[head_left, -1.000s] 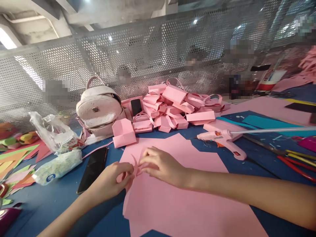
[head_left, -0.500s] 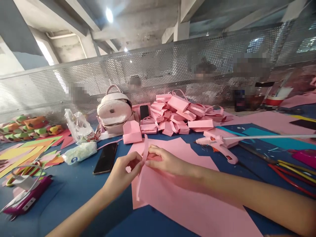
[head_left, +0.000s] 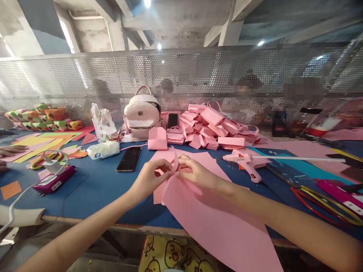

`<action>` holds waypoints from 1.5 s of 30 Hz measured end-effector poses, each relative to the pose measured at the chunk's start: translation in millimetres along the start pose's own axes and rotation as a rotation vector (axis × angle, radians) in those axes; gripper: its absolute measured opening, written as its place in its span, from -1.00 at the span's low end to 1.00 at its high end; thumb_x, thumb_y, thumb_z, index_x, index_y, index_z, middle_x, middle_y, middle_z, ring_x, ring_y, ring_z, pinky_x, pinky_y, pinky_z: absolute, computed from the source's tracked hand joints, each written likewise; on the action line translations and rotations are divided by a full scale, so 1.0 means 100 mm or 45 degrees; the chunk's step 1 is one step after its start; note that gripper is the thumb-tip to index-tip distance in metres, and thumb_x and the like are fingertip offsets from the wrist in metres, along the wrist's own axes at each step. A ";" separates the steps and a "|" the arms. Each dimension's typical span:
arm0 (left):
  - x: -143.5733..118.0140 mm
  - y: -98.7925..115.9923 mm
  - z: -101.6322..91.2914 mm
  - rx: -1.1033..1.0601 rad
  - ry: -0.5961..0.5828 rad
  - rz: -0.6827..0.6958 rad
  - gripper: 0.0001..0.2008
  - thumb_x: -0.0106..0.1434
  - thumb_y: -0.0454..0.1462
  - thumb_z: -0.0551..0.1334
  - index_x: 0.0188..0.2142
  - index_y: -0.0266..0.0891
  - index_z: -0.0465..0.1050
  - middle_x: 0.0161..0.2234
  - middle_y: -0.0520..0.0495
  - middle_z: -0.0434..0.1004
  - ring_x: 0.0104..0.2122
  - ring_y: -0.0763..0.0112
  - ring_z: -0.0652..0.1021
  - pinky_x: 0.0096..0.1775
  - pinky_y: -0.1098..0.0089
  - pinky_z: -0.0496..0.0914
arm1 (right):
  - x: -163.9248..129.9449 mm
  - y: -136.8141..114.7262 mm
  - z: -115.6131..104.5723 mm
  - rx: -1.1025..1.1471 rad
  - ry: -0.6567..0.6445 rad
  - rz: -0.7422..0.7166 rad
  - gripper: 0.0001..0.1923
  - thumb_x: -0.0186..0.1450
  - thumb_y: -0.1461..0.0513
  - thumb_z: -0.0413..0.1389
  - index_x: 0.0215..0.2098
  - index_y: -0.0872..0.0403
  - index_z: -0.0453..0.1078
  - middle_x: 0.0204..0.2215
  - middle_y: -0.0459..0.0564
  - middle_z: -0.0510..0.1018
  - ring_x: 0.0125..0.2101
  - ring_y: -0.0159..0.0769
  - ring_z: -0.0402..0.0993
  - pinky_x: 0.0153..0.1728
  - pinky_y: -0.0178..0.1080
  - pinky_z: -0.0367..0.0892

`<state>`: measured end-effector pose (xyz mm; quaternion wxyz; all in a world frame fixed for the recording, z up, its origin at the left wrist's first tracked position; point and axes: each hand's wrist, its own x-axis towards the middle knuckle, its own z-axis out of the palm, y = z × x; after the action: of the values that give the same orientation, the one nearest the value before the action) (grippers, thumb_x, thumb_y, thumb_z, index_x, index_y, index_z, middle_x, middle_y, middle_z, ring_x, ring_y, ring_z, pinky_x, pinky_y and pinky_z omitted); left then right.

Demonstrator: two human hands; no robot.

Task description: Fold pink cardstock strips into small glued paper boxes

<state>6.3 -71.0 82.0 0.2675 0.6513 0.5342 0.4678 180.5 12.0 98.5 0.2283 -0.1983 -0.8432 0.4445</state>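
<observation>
My left hand (head_left: 154, 174) pinches a narrow pink paper strip (head_left: 175, 160) between thumb and fingers. From the other side my right hand (head_left: 195, 172) grips the same strip, its fingertips close to the left ones. The strip's upper end curls above my fingers. Below the hands spreads a large pink paper sheet (head_left: 221, 219), its near end hanging past the table edge. Just beyond lies a pile of folded pink paper boxes (head_left: 204, 124), and one pink box (head_left: 157, 138) stands apart on its left.
A pink glue gun (head_left: 246, 162) with a long glue stick lies right, near scissors (head_left: 320, 200). A phone (head_left: 128, 159), a tissue pack (head_left: 103, 150), a white backpack (head_left: 142, 113) and a purple power strip (head_left: 56, 179) are on the left. Another person's hand (head_left: 13, 151) rests far left.
The view has tilted down and turned left, showing the table's front edge. Both hands still hold the strip, whose upper end now bends over more; the large sheet's near end hangs lower.
</observation>
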 end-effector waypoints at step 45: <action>0.01 -0.19 -0.10 -0.439 -0.306 -0.420 -0.80 -0.01 -0.23 0.44 -0.44 -0.33 0.54 -0.44 -0.05 0.56 -0.42 0.43 0.49 -0.30 0.44 0.32 | 0.05 0.07 0.02 -0.337 -0.231 0.008 -0.98 0.25 0.25 0.25 -0.33 0.02 0.49 0.10 0.04 0.33 0.24 -0.10 0.11 0.26 0.01 0.05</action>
<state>-11.4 -66.3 70.5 0.5086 0.5510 0.5100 0.4214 175.8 17.0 93.0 0.1215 -0.1884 -0.9109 0.3465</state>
